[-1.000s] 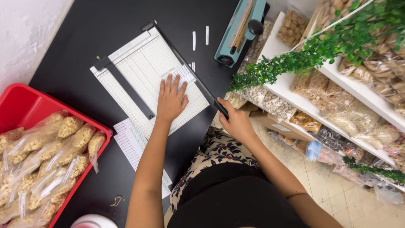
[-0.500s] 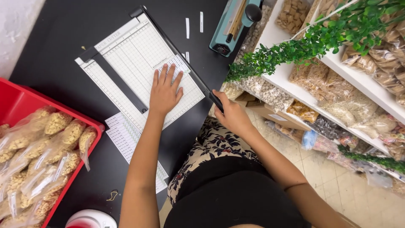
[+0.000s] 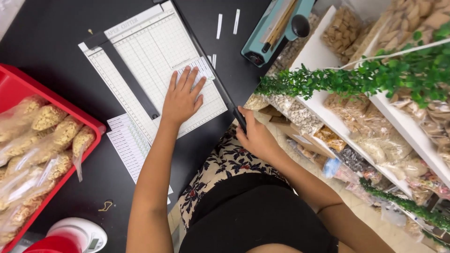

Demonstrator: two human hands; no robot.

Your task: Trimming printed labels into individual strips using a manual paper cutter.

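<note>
A white paper cutter (image 3: 140, 51) with a grid board lies on the black table (image 3: 42, 42). My left hand (image 3: 182, 97) rests flat on it, fingers spread, pressing a small printed sheet (image 3: 199, 70) against the board near the blade edge. My right hand (image 3: 255, 136) grips the black handle (image 3: 239, 119) of the cutter's blade arm, which lies down along the board's right edge. Thin white paper strips (image 3: 219, 26) lie beyond the blade on the table.
A red tray (image 3: 93, 126) of bagged snacks sits at the left. Printed label sheets (image 3: 129, 143) lie beside it. A teal heat sealer (image 3: 274, 28) stands at the top. White shelves (image 3: 323, 100) with snack bags and green garland (image 3: 356, 77) fill the right. A small scale (image 3: 77, 234) is at the bottom left.
The view has shifted slightly, and the cutter now sits higher and further left in frame. Both hands keep their places on the sheet and the blade handle.
</note>
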